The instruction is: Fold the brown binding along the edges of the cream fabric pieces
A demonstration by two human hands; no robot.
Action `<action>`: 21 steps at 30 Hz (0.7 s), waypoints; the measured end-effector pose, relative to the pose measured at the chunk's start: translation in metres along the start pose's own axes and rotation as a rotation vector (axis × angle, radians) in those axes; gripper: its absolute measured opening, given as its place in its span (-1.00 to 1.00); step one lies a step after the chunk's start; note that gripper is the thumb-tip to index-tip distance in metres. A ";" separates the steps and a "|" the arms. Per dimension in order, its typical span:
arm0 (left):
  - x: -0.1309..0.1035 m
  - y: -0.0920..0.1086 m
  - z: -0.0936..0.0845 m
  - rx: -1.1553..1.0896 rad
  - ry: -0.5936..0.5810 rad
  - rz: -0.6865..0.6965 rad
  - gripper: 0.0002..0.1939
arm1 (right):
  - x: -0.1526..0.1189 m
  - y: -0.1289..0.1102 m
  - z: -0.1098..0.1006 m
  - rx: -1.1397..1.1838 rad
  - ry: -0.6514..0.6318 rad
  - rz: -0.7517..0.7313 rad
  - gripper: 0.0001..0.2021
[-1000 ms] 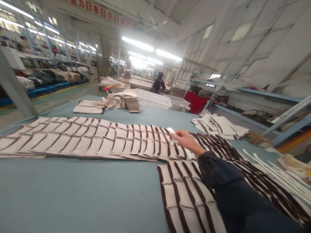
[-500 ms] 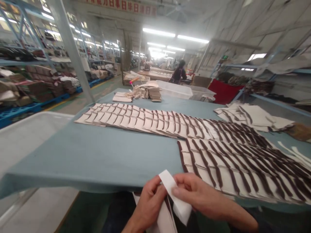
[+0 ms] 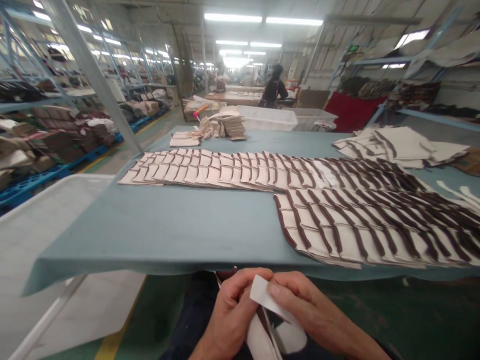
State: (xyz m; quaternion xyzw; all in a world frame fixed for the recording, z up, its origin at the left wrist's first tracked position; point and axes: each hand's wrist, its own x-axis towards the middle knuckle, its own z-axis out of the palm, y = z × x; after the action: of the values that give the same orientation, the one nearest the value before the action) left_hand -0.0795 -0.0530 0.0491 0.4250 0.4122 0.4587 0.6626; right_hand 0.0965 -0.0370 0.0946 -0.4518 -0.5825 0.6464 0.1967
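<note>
In front of the table's near edge, my two hands meet. My right hand (image 3: 309, 306) pinches a white strip (image 3: 262, 292) between thumb and fingers, and the strip's lower part curls down beneath the hand. My left hand (image 3: 233, 312) is closed around a folded cream fabric piece (image 3: 259, 336) with a dark edge, which hangs below the fingers. The strip's free end lies against the left thumb. My left fingertips, partly hidden behind the strip, are close to or touching those of my right hand.
Overlapping cream fabric pieces with dark brown edging (image 3: 333, 220) lie in rows on the blue-green table (image 3: 180, 225). Farther back are a fabric stack (image 3: 234, 127), clear plastic bins (image 3: 262, 119) and a loose cream pile (image 3: 401, 142). A white cart (image 3: 75, 200) stands left. A person (image 3: 275, 90) works beyond.
My view has tipped downward, so the table sits higher in it. My hands have drawn closer together, and the white strip now lies flatter, its lower part curled under my right hand.
</note>
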 end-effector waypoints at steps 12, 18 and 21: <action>-0.009 -0.011 0.012 -0.068 0.077 -0.103 -0.44 | -0.010 0.021 0.009 -0.246 0.379 -0.235 -0.57; -0.019 -0.010 0.018 -0.087 0.070 -0.080 -0.45 | -0.009 0.034 0.009 -0.337 0.425 -0.237 -0.57; -0.018 -0.008 0.023 -0.013 0.124 -0.077 -0.42 | -0.011 0.036 0.010 -0.373 0.417 -0.245 -0.57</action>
State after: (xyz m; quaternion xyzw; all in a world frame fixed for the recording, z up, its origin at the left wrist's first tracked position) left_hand -0.0602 -0.0763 0.0510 0.3755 0.4655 0.4609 0.6556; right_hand 0.1039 -0.0602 0.0644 -0.5293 -0.6884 0.3930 0.3023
